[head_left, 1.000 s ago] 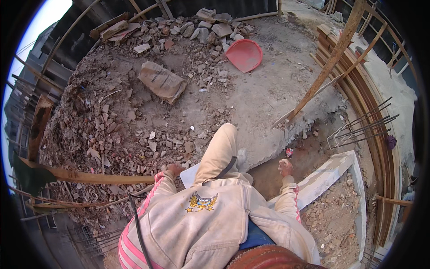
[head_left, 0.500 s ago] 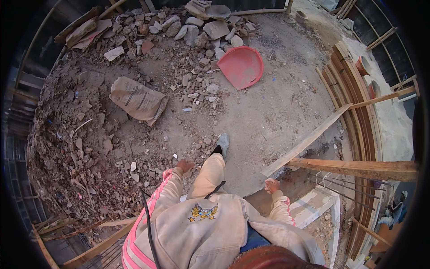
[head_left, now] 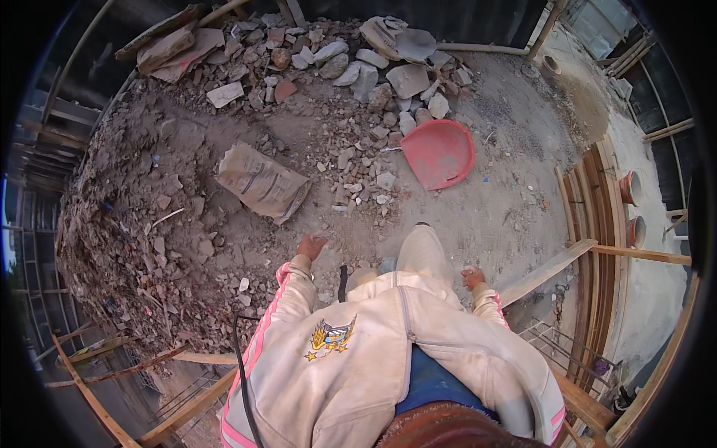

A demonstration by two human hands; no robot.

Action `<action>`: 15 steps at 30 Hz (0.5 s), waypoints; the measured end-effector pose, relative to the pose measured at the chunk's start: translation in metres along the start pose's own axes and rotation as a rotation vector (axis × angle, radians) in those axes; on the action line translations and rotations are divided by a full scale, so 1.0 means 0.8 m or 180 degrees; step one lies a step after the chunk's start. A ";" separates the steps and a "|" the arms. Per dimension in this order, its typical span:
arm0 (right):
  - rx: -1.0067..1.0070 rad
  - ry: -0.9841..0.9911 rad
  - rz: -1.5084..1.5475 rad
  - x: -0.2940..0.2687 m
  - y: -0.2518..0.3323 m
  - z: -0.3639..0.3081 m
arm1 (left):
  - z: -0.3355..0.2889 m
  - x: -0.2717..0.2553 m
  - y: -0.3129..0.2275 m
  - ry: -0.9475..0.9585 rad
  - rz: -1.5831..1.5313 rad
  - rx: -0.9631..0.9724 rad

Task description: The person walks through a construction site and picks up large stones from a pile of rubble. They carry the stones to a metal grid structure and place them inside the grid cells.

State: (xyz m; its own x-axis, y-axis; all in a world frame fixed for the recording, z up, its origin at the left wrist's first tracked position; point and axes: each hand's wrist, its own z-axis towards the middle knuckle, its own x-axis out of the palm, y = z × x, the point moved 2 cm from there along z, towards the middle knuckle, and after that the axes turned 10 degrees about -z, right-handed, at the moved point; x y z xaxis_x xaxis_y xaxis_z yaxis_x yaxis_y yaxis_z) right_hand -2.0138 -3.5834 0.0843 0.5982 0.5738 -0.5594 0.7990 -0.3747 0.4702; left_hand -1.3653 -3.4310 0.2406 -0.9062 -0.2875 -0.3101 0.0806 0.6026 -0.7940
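Observation:
My left hand (head_left: 311,246) hangs over the rubble-strewn ground, its fingers loosely stretched and nothing held. A crumpled brown paper sack (head_left: 263,184) lies just beyond it. On the other side, my right hand (head_left: 472,278) is beside my thigh with its fingers curled in; I see nothing in it. Closest to that hand is a pale wooden plank (head_left: 549,272), sloping up from the ground. Farther ahead, a red plastic scoop-shaped pan (head_left: 439,154) rests on the dirt at the edge of the broken stones.
Broken stones and concrete chunks (head_left: 366,78) are heaped at the back. Loose soil and debris (head_left: 142,231) cover the left side. Stacked long boards (head_left: 600,224) stand at the right, beside two orange-brown pots (head_left: 632,188). Steel bars (head_left: 549,336) and timber (head_left: 190,407) lie near me.
I have stepped forward, so the sack, scoop-shaped pan and stones appear closer and shifted right. My other leg is now in front. Both hands have swung forward, and the right is past the plank's end.

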 end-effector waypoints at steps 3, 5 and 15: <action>-0.0342 0.0512 -0.0221 -0.019 0.036 0.069 | 0.032 -0.015 0.133 -0.0285 0.0068 -0.0577; -0.0091 0.0560 -0.0398 -0.023 0.123 0.095 | 0.037 -0.021 0.209 -0.0809 0.0296 -0.1014; -0.0806 -0.0017 -0.0909 -0.087 0.514 0.583 | 0.254 0.081 0.091 -0.0874 -0.1281 -0.2046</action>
State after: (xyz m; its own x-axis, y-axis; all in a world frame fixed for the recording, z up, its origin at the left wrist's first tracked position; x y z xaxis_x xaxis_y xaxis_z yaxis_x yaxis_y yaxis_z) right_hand -1.6987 -4.1172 -0.0014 0.3544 0.6250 -0.6956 0.8939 -0.0079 0.4482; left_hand -1.3338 -3.5570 0.0562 -0.6738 -0.6961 -0.2481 -0.5607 0.7002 -0.4419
